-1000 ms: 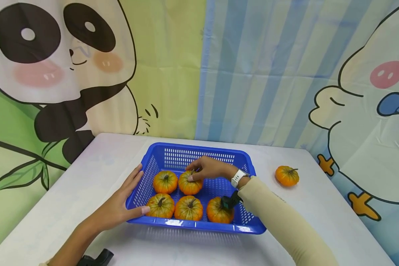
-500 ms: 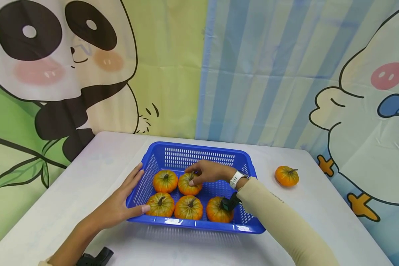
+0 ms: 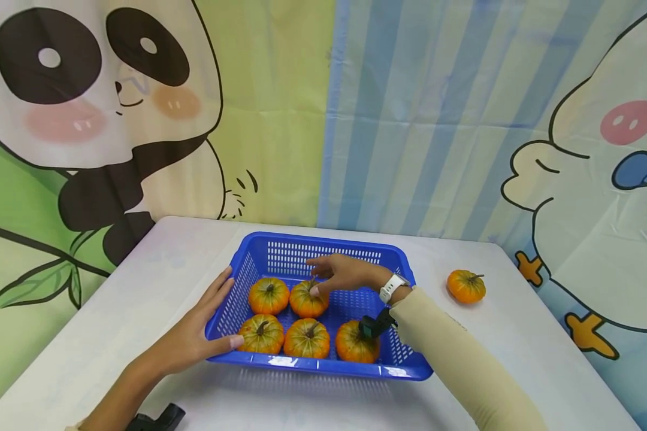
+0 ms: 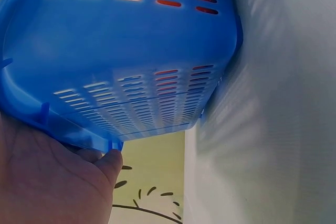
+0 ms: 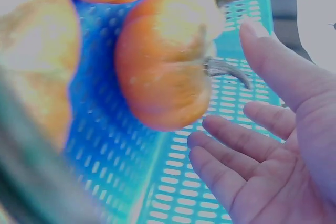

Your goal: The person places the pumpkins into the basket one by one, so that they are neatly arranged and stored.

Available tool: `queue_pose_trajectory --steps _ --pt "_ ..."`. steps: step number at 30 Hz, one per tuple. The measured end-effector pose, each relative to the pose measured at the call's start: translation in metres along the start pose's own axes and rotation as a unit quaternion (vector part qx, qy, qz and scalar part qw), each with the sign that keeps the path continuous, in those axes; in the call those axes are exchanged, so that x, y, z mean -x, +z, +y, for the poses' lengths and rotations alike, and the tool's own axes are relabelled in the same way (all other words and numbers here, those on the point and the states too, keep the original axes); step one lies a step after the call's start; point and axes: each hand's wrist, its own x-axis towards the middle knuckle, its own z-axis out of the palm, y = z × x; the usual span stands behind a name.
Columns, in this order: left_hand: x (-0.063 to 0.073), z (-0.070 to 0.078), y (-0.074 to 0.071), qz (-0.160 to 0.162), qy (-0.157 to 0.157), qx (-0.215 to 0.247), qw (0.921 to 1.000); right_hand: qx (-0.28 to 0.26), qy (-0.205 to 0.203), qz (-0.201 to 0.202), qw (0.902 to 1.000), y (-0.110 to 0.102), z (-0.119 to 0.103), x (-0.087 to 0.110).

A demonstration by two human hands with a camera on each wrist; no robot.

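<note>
My left hand (image 3: 202,326) rests along the left rim of a blue perforated plastic basket (image 3: 334,370), its fingers fairly straight and the thumb lying over the front left corner. The left wrist view shows the basket's outer side (image 4: 126,35) with the palm against its rim. Above a small orange pumpkin (image 3: 304,304) in the basket's back row, my right hand (image 3: 345,272) hovers with fingers spread. In the right wrist view this hand (image 5: 262,156) stands apart from the pumpkin (image 5: 163,61), whose curved stem points toward the palm.
Another pumpkin (image 3: 268,296) sits left of it in the basket. The front row has a left pumpkin (image 3: 261,335), a middle one (image 3: 306,339) and a right pumpkin (image 3: 353,344) below my right wrist. One pumpkin (image 3: 466,286) lies on the white table (image 3: 517,359).
My right hand's fingers, earlier on the back-row pumpkin, have let go, spread and lifted slightly. That pumpkin stays where it was. The left hand and basket have hardly moved.
</note>
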Motion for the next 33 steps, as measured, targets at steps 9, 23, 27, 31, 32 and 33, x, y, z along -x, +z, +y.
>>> queue_pose_trajectory --steps 9,23,27,31,32,33 --pt "0.0 -0.001 0.001 -0.001 -0.003 -0.001 1.0 -0.012 -0.026 0.03 0.9992 -0.011 -0.008 0.012" --pt "0.001 0.0 0.001 -0.001 -0.003 0.002 1.0 -0.032 -0.05 0.053 0.9968 -0.021 -0.012 0.04" --pt "0.001 0.0 0.001 -0.001 -0.001 0.001 1.0 -0.039 -0.058 0.064 0.9955 -0.029 -0.015 0.05" --pt "0.0 0.0 0.001 0.0 0.0 -0.001 1.0 -0.033 -0.048 0.071 0.9958 -0.036 -0.016 0.061" --pt "0.001 0.0 0.001 0.0 0.001 -0.001 1.0 -0.031 -0.047 0.072 0.9958 -0.037 -0.015 0.063" --pt "0.001 0.0 0.0 0.001 0.002 0.0 1.0 -0.029 -0.048 0.074 0.9957 -0.038 -0.015 0.066"
